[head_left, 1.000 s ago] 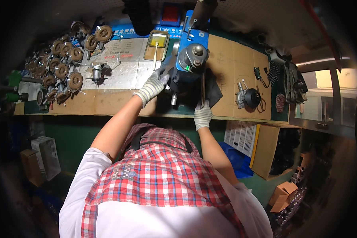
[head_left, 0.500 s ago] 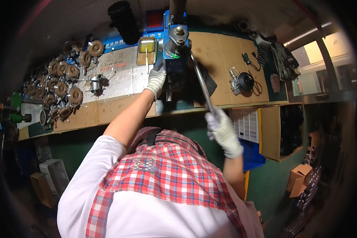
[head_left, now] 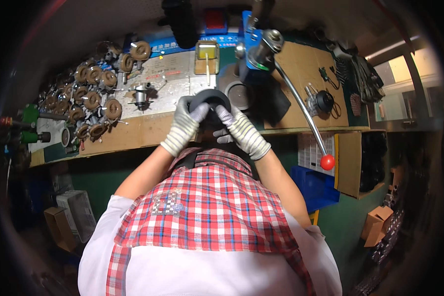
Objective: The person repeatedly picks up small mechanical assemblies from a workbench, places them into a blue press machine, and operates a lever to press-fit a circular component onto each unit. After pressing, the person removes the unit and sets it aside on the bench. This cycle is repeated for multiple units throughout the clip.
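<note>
Both of my hands wear pale striped work gloves. Between them, just in front of the press, is a black round pulley-like part (head_left: 209, 96). My left hand (head_left: 184, 126) wraps its left side, thumb across the near face. On the other side my right hand (head_left: 242, 132) grips it, thumb on the near face and fingers curled underneath. A blue hand-lever press (head_left: 257, 67) stands just beyond, slightly right; its long metal lever (head_left: 303, 109) slopes toward me and ends in a red ball knob (head_left: 327, 162). Neither hand touches the lever.
Several pump-like metal parts with brown discs (head_left: 92, 100) crowd the bench's left, near one separate metal part (head_left: 141, 95). A tray with a brush (head_left: 207, 67) lies behind my hands. Right, a pump with a black pulley (head_left: 324, 100) rests on cardboard. Below are a blue bin (head_left: 313, 189) and crates.
My right hand has let go of the press lever, and my left hand has come away from the press. Both now hold the black pulley-like part together. The view has shifted, too.
</note>
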A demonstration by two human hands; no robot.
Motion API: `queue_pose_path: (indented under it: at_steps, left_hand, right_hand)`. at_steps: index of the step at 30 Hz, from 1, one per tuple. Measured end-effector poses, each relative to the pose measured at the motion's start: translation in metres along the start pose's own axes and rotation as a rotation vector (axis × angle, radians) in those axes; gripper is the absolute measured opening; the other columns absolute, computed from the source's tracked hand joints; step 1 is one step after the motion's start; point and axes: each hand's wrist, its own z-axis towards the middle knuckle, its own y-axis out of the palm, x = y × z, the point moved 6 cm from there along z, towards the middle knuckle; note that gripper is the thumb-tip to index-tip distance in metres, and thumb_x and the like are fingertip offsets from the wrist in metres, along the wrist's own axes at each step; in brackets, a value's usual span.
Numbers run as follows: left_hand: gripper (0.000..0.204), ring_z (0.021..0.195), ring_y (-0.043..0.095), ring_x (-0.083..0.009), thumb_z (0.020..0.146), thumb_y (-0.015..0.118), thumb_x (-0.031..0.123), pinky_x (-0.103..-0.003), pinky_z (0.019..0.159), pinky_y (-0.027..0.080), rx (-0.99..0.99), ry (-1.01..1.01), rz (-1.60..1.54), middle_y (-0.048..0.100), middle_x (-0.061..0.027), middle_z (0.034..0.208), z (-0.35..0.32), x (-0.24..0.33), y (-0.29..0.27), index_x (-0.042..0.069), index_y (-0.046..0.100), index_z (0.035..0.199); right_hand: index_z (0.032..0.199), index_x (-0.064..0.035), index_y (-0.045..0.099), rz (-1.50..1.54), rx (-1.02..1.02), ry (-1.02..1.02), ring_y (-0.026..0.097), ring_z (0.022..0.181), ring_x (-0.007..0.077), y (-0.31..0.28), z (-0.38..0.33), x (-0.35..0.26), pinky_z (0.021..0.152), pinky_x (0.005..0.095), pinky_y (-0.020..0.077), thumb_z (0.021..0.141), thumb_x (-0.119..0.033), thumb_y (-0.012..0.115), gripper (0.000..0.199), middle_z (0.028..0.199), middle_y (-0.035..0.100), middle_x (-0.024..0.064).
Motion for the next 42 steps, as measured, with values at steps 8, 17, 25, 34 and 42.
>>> queue_pose_path:
  at_steps: [8,17,25,34,42]
  left_hand:
    - [0.043,0.082,0.055,-0.0128,0.099,0.044,0.043,-0.027,0.076,0.047,-0.159,0.078,-0.141,0.06,-0.0034,0.092,-0.006,0.025,-0.07,0.004,0.06,0.105]
    - [0.065,0.119,0.048,-0.0172,0.089,0.061,0.045,-0.034,0.101,0.038,-0.525,-0.068,-0.132,0.054,-0.0071,0.128,-0.008,0.074,-0.084,0.003,0.043,0.137]
    - [0.059,0.112,0.054,-0.0158,0.085,0.071,0.033,-0.031,0.097,0.044,-0.52,-0.086,-0.176,0.059,-0.0068,0.122,0.004,0.052,-0.061,0.004,0.048,0.131]
    - [0.053,0.102,0.055,-0.015,0.084,0.071,0.04,-0.031,0.092,0.046,-0.482,-0.198,-0.444,0.06,-0.0043,0.109,0.005,0.022,-0.015,0.006,0.054,0.122]
    - [0.084,0.122,0.049,-0.0215,0.079,0.059,0.067,-0.037,0.105,0.039,-0.773,-0.781,-0.541,0.052,-0.012,0.132,-0.015,0.004,0.061,0.006,0.045,0.136]
  right_hand:
    - [0.124,-0.0042,0.049,-0.586,0.137,-0.652,0.059,0.1,0.0298,0.049,-0.008,-0.041,0.089,0.0371,0.048,0.07,-0.025,0.078,0.064,0.107,0.06,0.0162]
    - [0.112,-0.0076,0.056,-0.98,0.146,-1.363,0.061,0.092,0.0377,0.085,-0.032,-0.054,0.078,0.044,0.0509,0.066,-0.009,0.071,0.048,0.101,0.06,0.0175]
    - [0.106,-0.0261,0.066,-1.437,0.302,-1.349,0.057,0.087,0.0322,0.094,-0.044,-0.06,0.066,0.04,0.0514,0.073,-0.017,0.064,0.034,0.099,0.06,0.0106]
    - [0.117,-0.0307,0.063,-1.682,0.283,-1.323,0.053,0.075,0.0237,0.082,-0.055,-0.059,0.056,0.0312,0.0461,0.079,-0.018,0.06,0.041,0.102,0.055,0.0063]
    - [0.126,-0.0127,0.052,-1.349,0.298,-0.713,0.061,0.092,0.0303,-0.019,-0.041,-0.014,0.074,0.0412,0.052,0.069,-0.021,0.07,0.06,0.103,0.061,0.0127]
